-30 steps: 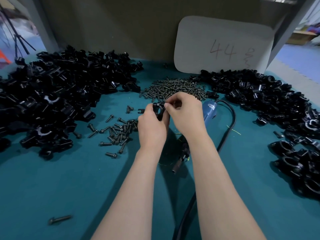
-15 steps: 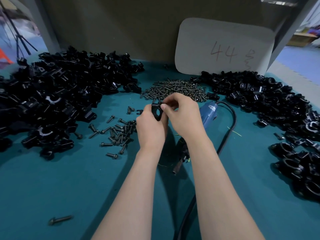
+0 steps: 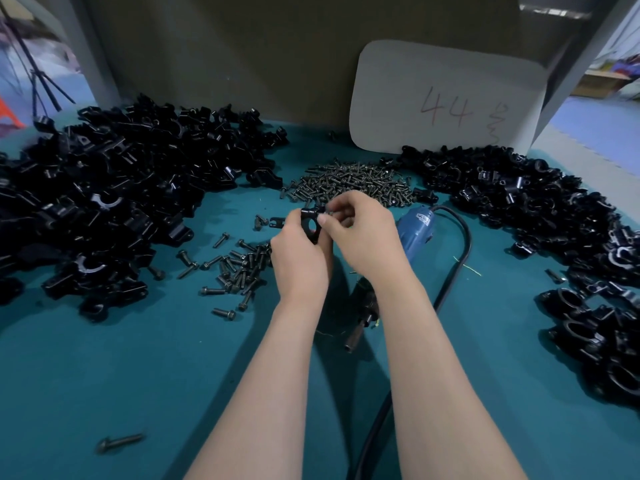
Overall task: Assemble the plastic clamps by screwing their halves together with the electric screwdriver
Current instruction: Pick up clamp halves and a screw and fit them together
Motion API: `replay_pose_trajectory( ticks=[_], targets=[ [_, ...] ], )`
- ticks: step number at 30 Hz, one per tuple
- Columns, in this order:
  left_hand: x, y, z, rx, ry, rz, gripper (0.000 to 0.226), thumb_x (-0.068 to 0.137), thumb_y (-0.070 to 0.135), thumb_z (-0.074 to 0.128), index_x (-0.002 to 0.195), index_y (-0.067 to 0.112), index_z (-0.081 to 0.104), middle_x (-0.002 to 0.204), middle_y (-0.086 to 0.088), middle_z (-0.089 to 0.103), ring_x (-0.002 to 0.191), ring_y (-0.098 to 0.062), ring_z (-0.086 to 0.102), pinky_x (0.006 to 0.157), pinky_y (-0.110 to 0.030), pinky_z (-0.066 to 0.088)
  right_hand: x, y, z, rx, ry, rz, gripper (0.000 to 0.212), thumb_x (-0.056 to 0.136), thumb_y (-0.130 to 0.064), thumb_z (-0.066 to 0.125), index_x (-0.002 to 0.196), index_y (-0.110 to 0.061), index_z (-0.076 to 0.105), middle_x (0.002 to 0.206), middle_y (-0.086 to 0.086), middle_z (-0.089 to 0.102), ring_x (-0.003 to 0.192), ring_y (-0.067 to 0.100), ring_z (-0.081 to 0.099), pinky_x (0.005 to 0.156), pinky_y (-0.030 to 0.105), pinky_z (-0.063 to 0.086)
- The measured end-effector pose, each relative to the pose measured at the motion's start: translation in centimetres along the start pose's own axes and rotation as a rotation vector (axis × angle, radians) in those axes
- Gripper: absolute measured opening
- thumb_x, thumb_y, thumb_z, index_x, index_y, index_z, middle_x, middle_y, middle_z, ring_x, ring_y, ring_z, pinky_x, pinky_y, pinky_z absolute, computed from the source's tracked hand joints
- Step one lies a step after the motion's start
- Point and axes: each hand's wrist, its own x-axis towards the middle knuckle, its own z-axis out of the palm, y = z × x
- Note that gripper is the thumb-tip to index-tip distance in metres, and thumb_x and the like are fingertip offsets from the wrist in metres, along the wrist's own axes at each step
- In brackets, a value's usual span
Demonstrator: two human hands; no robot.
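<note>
My left hand point(image 3: 299, 258) grips the clamp point(image 3: 310, 220), which has turned so its bore faces me; my right hand point(image 3: 363, 237) pinches its top corner — halves mated, I judge — while the electric screwdriver point(image 3: 414, 230) lies untouched just right.

Single head-worn wide-angle cam, above the near edge of the table point(image 3: 104, 375), facing forward and tilted down, close over the work area, back panel point(image 3: 242, 64) along the top, edges bowed by the lens
</note>
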Motion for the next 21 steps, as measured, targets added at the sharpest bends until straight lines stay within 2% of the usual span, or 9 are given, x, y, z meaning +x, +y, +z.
replay_pose_trajectory(
  ticks=[2,4,7,11,14,16,18,19,21],
  targets=[
    [-0.1,0.0,0.0,0.011,0.009,0.009,0.019,0.093,0.031,0.059,0.102,0.015,0.057,0.068,0.019,0.043,0.062,-0.001,0.049,0.048,-0.011,0.03,0.1,0.0,0.0,-0.042,-0.01,-0.016,0.008,0.091,-0.021,0.061,0.099,-0.017,0.062,0.08,-0.013,0.053,0.066,-0.002,0.046,0.058,0.003,0.037],
    [-0.1,0.0,0.1,0.023,0.011,0.026,0.02,0.093,0.034,0.058,0.099,0.015,0.056,0.067,0.018,0.044,0.058,0.004,0.044,0.046,-0.008,0.03,0.1,-0.1,0.1,-0.061,0.012,-0.021,0.006,0.093,-0.022,0.059,0.097,-0.017,0.06,0.082,-0.011,0.053,0.069,0.0,0.046,0.06,0.01,0.037],
    [0.0,0.0,0.0,0.055,0.01,0.038,0.02,0.094,0.033,0.056,0.094,0.013,0.053,0.066,0.01,0.05,0.056,-0.001,0.046,0.044,-0.014,0.03,-0.2,-0.1,0.6,-0.068,0.03,-0.019,0.008,0.095,-0.025,0.056,0.092,-0.018,0.054,0.088,-0.004,0.057,0.081,0.012,0.051,0.072,0.024,0.04],
    [-0.1,0.0,-0.1,0.057,0.006,0.032,0.027,0.095,0.031,0.055,0.105,0.006,0.058,0.07,0.004,0.053,0.067,-0.019,0.058,0.053,-0.026,0.035,-0.4,-0.2,1.2,-0.104,0.054,-0.018,0.019,0.098,-0.031,0.049,0.089,-0.014,0.052,0.086,0.0,0.057,0.08,0.017,0.052,0.068,0.027,0.035],
    [0.0,0.0,-0.4,0.002,0.007,-0.013,0.028,0.094,0.033,0.058,0.11,0.01,0.061,0.079,0.011,0.058,0.071,-0.008,0.058,0.055,-0.02,0.04,-0.3,-0.2,1.6,-0.084,0.093,-0.034,0.026,0.097,-0.035,0.05,0.086,-0.012,0.057,0.08,0.0,0.058,0.076,0.017,0.052,0.066,0.03,0.037],
    [0.2,0.1,-0.5,-0.122,-0.005,-0.078,0.012,0.092,0.031,0.063,0.098,0.021,0.062,0.084,0.016,0.061,0.079,-0.005,0.062,0.064,-0.018,0.048,0.3,-0.1,1.7,-0.017,0.133,-0.007,0.031,0.099,-0.038,0.046,0.087,-0.013,0.061,0.082,0.002,0.061,0.079,0.019,0.055,0.067,0.03,0.037],
    [0.4,0.2,-0.6,-0.329,-0.016,-0.169,0.007,0.091,0.027,0.066,0.091,0.021,0.062,0.087,0.005,0.068,0.083,-0.013,0.067,0.078,-0.032,0.057,1.5,0.3,1.9,-0.027,0.153,0.057,0.029,0.101,-0.03,0.04,0.11,-0.012,0.061,0.106,0.008,0.062,0.099,0.023,0.055,0.078,0.03,0.039],
    [0.6,0.3,-0.6,-0.439,-0.021,-0.222,0.01,0.091,0.025,0.066,0.094,0.016,0.062,0.093,-0.002,0.069,0.087,-0.019,0.068,0.083,-0.037,0.057,2.3,0.6,1.9,-0.088,0.126,0.098,0.03,0.102,-0.025,0.039,0.124,-0.012,0.055,0.122,0.012,0.057,0.111,0.027,0.052,0.086,0.032,0.038],
    [0.9,0.3,-0.8,-0.659,-0.04,-0.32,0.015,0.091,0.021,0.066,0.101,0.011,0.061,0.101,-0.01,0.068,0.088,-0.02,0.069,0.083,-0.035,0.058,3.9,1.1,2.2,-0.243,-0.02,0.197,0.042,0.099,-0.015,0.041,0.141,-0.014,0.04,0.145,0.015,0.037,0.129,0.035,0.038,0.101,0.038,0.034]
  ],
)
